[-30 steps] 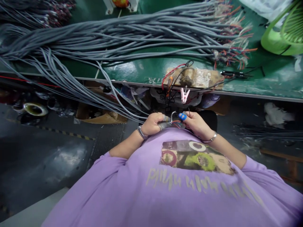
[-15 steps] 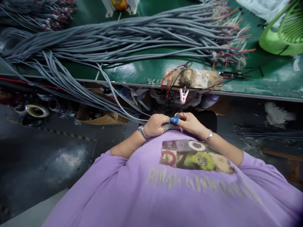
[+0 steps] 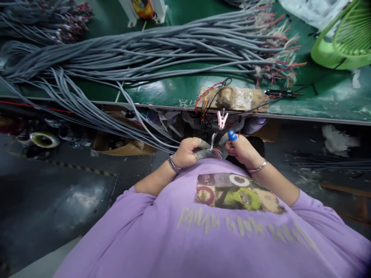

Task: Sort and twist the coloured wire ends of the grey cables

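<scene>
My left hand (image 3: 189,151), with grey coverings on its fingers, is closed around the end of a grey cable (image 3: 171,147). Thin coloured wires (image 3: 217,152) fan out from its fingertips to the right, and a pale twisted strand (image 3: 213,139) stands up beside them. A short gap separates those wires from my right hand (image 3: 243,150). Its fingers are curled in, a blue wrap covers the thumb and a grey one covers a fingertip; whatever they may hold is hidden.
Many grey cables (image 3: 162,48) with frayed ends lie across the green bench (image 3: 162,90). Near its front edge are a board (image 3: 243,98) with a pink clip (image 3: 222,120) and black-handled pliers (image 3: 282,94). A green basket-like object (image 3: 327,54) is at the right; cartons (image 3: 121,148) stand below.
My right hand has come away from the left, up and to the right. The coloured wires and pale strand are now exposed at the left fingertips. The view has shifted slightly.
</scene>
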A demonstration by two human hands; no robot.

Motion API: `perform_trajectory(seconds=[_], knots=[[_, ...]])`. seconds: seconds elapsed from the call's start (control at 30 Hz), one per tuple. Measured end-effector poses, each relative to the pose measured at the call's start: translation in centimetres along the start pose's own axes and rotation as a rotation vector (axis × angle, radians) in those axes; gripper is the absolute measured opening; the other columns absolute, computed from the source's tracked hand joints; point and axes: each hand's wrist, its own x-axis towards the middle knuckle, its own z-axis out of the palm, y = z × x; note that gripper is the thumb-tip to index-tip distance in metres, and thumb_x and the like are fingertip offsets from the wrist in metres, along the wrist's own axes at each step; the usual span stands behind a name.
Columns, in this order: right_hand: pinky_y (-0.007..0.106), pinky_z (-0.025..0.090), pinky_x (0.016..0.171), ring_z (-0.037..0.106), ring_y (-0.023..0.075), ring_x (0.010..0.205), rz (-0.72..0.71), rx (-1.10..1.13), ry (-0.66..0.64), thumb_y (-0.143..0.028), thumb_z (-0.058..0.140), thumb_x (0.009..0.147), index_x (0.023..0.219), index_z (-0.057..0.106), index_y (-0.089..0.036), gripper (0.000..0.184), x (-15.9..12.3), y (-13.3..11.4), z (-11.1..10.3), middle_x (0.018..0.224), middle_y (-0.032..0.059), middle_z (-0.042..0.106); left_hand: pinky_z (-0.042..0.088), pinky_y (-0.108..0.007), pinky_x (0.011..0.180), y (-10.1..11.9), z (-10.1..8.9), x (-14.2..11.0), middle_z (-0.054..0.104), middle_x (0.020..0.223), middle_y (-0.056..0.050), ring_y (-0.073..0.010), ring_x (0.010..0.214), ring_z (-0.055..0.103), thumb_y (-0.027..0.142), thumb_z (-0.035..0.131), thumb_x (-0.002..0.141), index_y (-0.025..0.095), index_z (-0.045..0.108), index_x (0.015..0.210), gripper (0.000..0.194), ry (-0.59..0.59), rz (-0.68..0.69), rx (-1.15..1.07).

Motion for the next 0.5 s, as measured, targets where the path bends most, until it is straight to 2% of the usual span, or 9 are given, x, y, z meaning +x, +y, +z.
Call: perform_trajectory(seconds=[0.1,0.17,0.3,0.43,0.5], knots=[[0.023,0.019,0.042,0.029,0.0052,0.046,0.004,-0.154,-0.150,-0.076,0.075,0.060,0.056,0.047,-0.019,0.064,-0.8,-0.9,1.6,0.049,-0.0048,0.040,0.045,-0.026,0.063,-0.3,0.5,0.2,0.067,0.066,-0.004,-0.0129,0.060,0.058,0.053,0.075,0.076,0.018,0.071,0.073,0.035,-0.061,-0.008,0.088],[0.023,0.024,0.045,0.032,0.0054,0.049,0.026,-0.172,-0.162,-0.065,0.081,0.060,0.055,0.048,-0.018,0.058,-0.8,-1.1,2.4,0.050,-0.0049,0.043,0.044,-0.026,0.062,-0.4,0.7,0.2,0.066,0.063,-0.003,-0.0129,0.059,0.057,0.054,0.074,0.075,0.019,0.070,0.071,0.036,-0.092,-0.021,0.135],[0.022,0.023,0.043,0.029,0.0044,0.045,0.062,-0.039,-0.001,-0.053,0.081,0.064,0.053,0.043,-0.019,0.053,0.2,-0.3,2.6,0.047,-0.0067,0.038,0.047,-0.025,0.064,-0.2,0.8,0.0,0.070,0.069,-0.004,-0.0131,0.062,0.060,0.051,0.073,0.079,0.019,0.073,0.076,0.033,-0.125,-0.040,0.046],[0.020,0.012,0.036,0.020,0.0037,0.038,0.090,0.109,0.230,-0.051,0.079,0.068,0.059,0.037,-0.023,0.051,1.7,0.7,0.7,0.043,-0.0101,0.029,0.049,-0.025,0.062,0.5,0.3,-0.4,0.069,0.068,-0.004,-0.0124,0.060,0.061,0.047,0.076,0.077,0.018,0.073,0.075,0.029,-0.110,-0.012,-0.090],[0.019,0.010,0.035,0.018,0.0037,0.037,0.031,0.184,0.289,-0.056,0.078,0.069,0.062,0.036,-0.023,0.054,2.2,0.6,-0.3,0.044,-0.0104,0.029,0.049,-0.025,0.062,0.8,0.1,-0.4,0.069,0.067,-0.004,-0.0121,0.060,0.061,0.043,0.078,0.076,0.017,0.072,0.075,0.026,-0.062,0.005,-0.102]])
